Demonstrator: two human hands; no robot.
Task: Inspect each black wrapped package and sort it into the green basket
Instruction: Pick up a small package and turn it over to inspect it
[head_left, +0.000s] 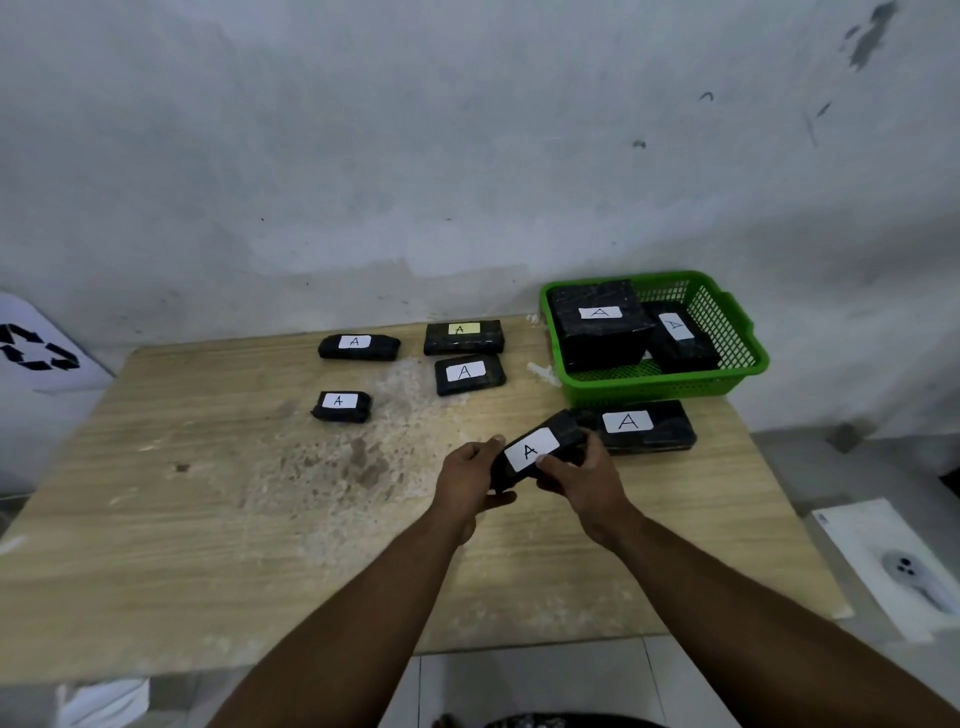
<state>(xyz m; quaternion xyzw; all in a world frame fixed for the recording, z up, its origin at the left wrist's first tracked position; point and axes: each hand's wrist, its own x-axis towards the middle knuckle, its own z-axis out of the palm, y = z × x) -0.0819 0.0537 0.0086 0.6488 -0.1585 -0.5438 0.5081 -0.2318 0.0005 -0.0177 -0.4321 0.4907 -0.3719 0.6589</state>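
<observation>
Both hands, L (467, 475) & R (584, 480), gripping black pkg (537, 449) betw. them, near green basket (670, 382).

Eight black wrapped packages (537, 451): five on the table (208, 519), two in one green basket (727, 332), one held.

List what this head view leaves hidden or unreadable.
- Underside of the held package: hidden by the left hand and right hand.
- Basket floor beneath its two packages: covered by them.
- White bin at the left: cut off by the frame edge.
- Grey device on white paper, right: too blurred to identify.
</observation>
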